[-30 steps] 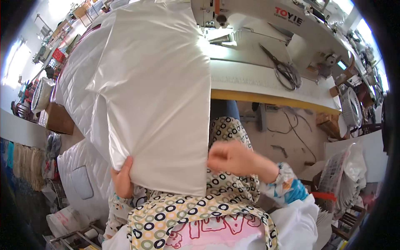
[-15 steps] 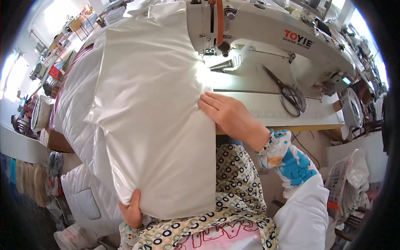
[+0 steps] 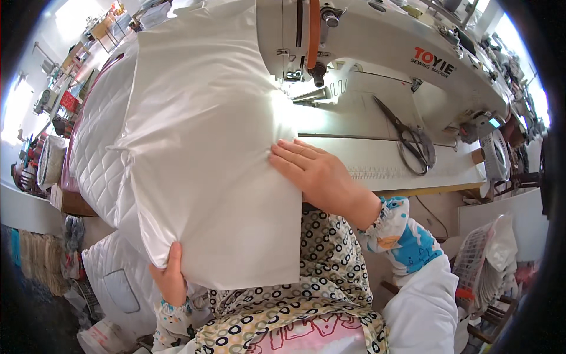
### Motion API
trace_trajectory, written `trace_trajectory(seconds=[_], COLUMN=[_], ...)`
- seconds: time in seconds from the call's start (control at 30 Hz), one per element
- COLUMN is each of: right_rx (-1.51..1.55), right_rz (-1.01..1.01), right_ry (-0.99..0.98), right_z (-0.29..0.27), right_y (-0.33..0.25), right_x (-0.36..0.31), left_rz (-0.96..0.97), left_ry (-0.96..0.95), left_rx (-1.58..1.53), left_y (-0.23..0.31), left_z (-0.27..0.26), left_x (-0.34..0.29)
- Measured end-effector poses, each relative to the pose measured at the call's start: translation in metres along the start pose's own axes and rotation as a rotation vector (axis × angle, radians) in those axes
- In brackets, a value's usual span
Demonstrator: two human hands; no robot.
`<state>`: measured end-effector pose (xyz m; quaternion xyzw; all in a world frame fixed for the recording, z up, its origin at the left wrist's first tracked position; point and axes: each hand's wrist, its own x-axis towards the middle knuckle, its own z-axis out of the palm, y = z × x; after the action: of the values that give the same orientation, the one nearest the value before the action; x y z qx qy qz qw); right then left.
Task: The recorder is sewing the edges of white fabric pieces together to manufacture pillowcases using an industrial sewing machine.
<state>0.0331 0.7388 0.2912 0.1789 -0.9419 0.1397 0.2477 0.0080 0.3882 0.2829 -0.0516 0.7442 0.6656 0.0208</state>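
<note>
A large piece of glossy white fabric point(image 3: 218, 194) runs from the sewing machine point(image 3: 377, 47) toward my lap, its right edge passing under the lit needle area point(image 3: 293, 76). At the fabric's lower left edge my left hand point(image 3: 171, 277) is closed, the thumb on top and the cloth bunched into creases there. My right hand point(image 3: 324, 177) lies flat with stretched fingers on the right edge, a short way on my side of the needle; its thumb is hidden. White quilted fabric point(image 3: 103, 159) hangs to the left, partly under the glossy piece.
Black scissors point(image 3: 410, 138) lie on the machine bed right of the needle. A ruler strip point(image 3: 377, 173) runs along the table's near edge. A white basket point(image 3: 471, 262) with pale cloth stands at the lower right. Bundles of yarn point(image 3: 44, 259) hang at the far left.
The glossy fabric has shifted left, and its near edge has risen in view. My left hand has moved up and left with it. My right hand sits slightly lower and further left.
</note>
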Motion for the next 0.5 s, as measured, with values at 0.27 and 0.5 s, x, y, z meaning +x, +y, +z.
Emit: trace_trajectory(seconds=[0.27, 0.5], right_rx=[0.038, 0.017], right_rz=[0.014, -0.021], right_ry=[-0.050, -0.058], right_z=[-0.004, -0.003], right_y=[-0.007, -0.011], right_x=[-0.005, -0.006], left_rz=[0.132, 0.240], left_ry=[-0.036, -0.099], left_rx=[0.172, 0.241], left_y=[0.013, 0.037], left_z=[0.020, 0.048], left_x=[0.047, 0.079])
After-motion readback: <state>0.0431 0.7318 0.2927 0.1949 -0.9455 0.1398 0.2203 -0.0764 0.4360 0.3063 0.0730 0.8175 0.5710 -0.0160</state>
